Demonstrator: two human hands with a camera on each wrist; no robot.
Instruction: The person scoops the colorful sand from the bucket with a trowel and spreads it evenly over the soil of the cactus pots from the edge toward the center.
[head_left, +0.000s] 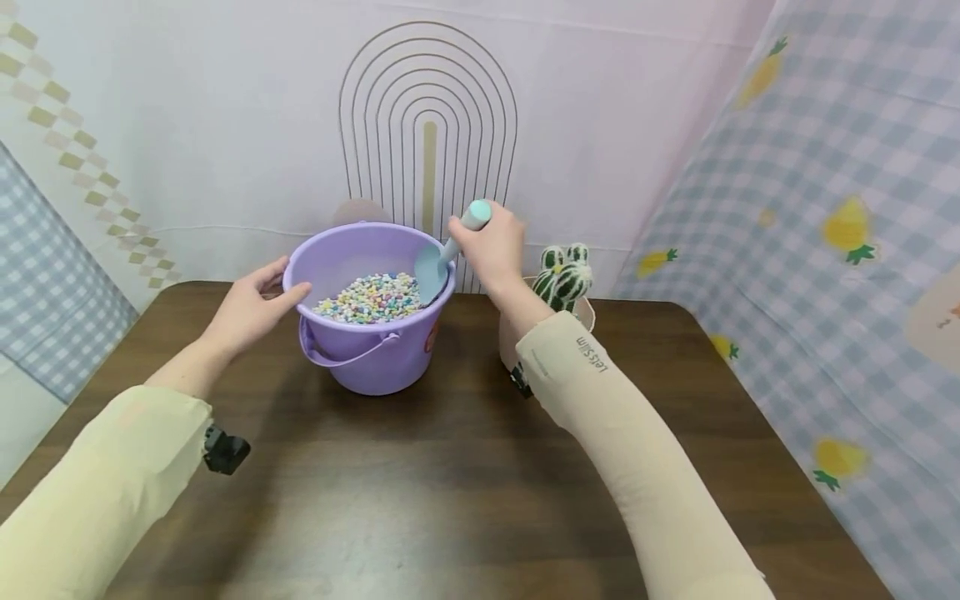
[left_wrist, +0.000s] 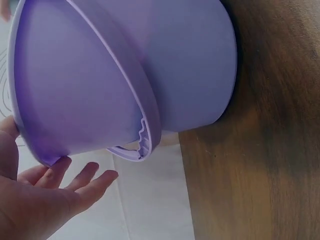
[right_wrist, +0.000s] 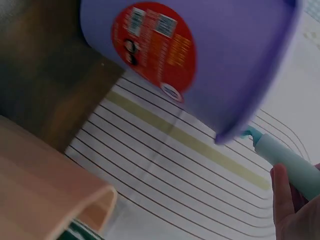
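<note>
Blue plastic scoop (head_left: 430, 279): clamped by right fingers (right_wrist: 281, 185); purple plastic bucket (head_left: 382, 362): rim-pinched by left fingers (left_wrist: 57, 172). Multicoloured pellets (head_left: 375, 297): scooping presumed; lift required.

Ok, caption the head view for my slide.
Left hand grips a purple bucket; right hand holds a blue scoop.

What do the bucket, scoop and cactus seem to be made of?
Bucket: probably smooth plastic with a soft sheen, given its even, moulded-looking surface.
Scoop: likely smooth plastic, evenly coloured, though silicone is possible.
Cactus: seemingly yarn, fuzzy and matte, with white strands over green.
</note>
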